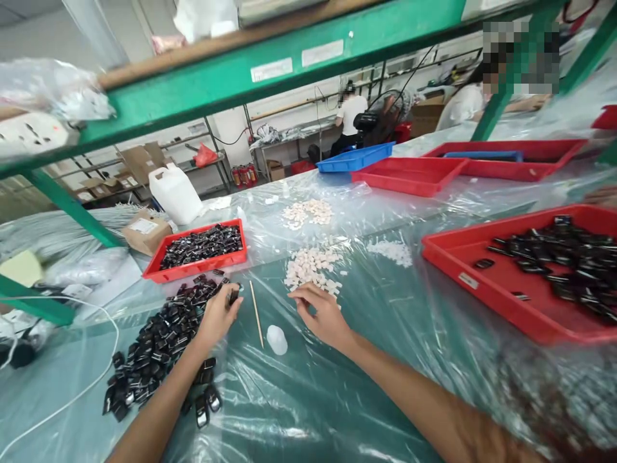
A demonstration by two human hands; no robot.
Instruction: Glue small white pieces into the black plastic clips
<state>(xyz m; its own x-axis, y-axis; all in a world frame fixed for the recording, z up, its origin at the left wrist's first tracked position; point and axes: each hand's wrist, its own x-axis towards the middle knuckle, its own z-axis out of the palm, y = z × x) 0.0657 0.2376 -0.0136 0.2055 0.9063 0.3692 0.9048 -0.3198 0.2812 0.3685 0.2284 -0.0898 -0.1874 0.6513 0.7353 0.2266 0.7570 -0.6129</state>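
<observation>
My left hand (218, 315) is closed on a small black plastic part (233, 296), at the upper right edge of a heap of similar glossy black parts (161, 344). My right hand (325, 318) is just in front of a pile of small white pieces (311, 267). Its fingers are bent together in a pinch pointing left; anything between the fingertips is too small to make out. Between the hands, a thin wooden stick (256, 315) lies on the plastic-covered green table (299, 399). A small whitish translucent cap-like object (277, 339) is beside it.
A red tray (195, 271) of black parts stands beyond my left hand; a larger red tray (482, 305) is at right. Farther back are more white pieces (308, 212), a blue tray (357, 159) and a white jug (176, 196). A green shelf beam (202, 77) crosses above. Other people sit beyond.
</observation>
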